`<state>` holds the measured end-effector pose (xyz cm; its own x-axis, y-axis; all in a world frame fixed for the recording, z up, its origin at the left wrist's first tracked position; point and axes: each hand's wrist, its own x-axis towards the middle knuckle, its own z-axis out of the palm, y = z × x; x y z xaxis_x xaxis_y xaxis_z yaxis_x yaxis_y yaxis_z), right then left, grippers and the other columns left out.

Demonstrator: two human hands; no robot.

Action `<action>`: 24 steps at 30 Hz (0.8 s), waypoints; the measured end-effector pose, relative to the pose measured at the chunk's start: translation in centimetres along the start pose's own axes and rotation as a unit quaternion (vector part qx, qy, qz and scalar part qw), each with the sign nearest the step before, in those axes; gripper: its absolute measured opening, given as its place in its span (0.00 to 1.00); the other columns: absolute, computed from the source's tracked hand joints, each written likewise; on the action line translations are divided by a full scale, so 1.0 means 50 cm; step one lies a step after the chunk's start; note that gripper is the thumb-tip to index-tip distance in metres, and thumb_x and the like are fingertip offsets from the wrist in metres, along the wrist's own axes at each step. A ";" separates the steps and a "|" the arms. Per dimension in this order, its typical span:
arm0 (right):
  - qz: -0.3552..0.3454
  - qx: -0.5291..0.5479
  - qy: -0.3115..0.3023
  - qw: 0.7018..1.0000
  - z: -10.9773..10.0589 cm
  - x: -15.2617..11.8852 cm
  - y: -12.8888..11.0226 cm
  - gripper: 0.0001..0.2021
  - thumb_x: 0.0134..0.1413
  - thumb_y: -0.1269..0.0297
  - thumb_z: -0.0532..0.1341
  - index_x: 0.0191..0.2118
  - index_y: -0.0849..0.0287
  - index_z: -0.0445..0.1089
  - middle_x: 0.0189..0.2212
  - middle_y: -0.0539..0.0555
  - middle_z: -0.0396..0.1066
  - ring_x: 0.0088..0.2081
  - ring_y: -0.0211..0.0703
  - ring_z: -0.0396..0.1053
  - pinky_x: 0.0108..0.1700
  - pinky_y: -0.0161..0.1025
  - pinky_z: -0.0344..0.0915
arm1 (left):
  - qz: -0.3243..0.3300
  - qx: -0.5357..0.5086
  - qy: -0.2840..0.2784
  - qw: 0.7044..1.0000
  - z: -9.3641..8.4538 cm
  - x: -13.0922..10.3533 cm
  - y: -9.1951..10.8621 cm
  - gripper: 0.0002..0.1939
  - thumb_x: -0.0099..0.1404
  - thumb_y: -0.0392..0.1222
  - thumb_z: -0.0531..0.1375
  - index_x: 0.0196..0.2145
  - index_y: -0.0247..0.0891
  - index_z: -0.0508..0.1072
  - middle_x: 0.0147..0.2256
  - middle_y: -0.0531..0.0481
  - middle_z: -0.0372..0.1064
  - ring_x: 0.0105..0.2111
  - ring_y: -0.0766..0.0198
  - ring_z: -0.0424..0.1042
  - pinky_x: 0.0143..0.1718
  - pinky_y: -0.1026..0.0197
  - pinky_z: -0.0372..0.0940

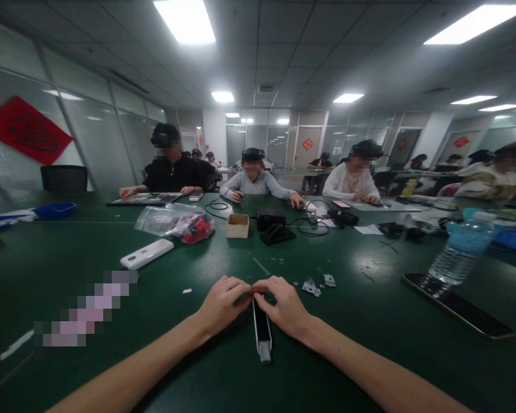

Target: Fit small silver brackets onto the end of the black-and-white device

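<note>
A slim device with a white edge, a dark face and a grey piece at its near end [262, 328] lies on the green table [163, 321]. My left hand [224, 304] and my right hand [282, 303] meet at its far end, fingertips pinched together there. Whatever small part they hold is hidden by the fingers. A ring is on a finger of my left hand. Right of my hands lie small metal brackets [311, 288] and another metal piece [329, 280], with tiny rings around them.
Beyond my hands stand a small cardboard box [238, 226] and a black device [271, 219]. A white handset [147, 254] and plastic bag [172, 221] are left; a phone [458, 304] and water bottle [461, 246] right. Several people sit across the table.
</note>
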<state>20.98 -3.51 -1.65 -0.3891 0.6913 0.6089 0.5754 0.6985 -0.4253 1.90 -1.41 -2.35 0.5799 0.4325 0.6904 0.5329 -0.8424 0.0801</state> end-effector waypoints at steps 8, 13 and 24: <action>-0.033 0.001 -0.042 0.999 -0.007 0.004 0.000 0.09 0.53 0.72 0.58 0.41 0.59 0.69 0.36 0.54 0.73 0.39 0.42 0.68 0.42 0.40 0.65 | -0.039 -0.022 -0.026 0.999 -0.005 0.002 0.005 0.08 0.61 0.33 0.57 0.38 0.38 0.72 0.33 0.49 0.73 0.33 0.64 0.71 0.36 0.63 0.66; -0.049 0.004 -0.038 0.998 -0.004 0.002 0.003 0.11 0.52 0.72 0.58 0.43 0.60 0.68 0.35 0.54 0.72 0.38 0.42 0.67 0.42 0.40 0.65 | -0.065 -0.053 -0.047 0.995 -0.002 0.001 0.004 0.07 0.60 0.33 0.57 0.37 0.38 0.72 0.32 0.50 0.72 0.32 0.66 0.71 0.35 0.65 0.66; -0.006 -0.084 -0.039 0.996 -0.043 0.008 0.067 0.08 0.57 0.68 0.55 0.39 0.60 0.70 0.35 0.56 0.73 0.38 0.43 0.67 0.41 0.42 0.64 | -0.212 -0.060 -0.160 0.962 -0.028 0.014 -0.030 0.04 0.55 0.35 0.59 0.31 0.36 0.71 0.26 0.55 0.68 0.25 0.68 0.66 0.27 0.68 0.60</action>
<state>24.28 -1.30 -1.41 -0.4475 0.7007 0.5557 0.6807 0.6699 -0.2965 0.65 -0.28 -0.98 0.4960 0.8064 0.3219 0.6993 -0.5908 0.4024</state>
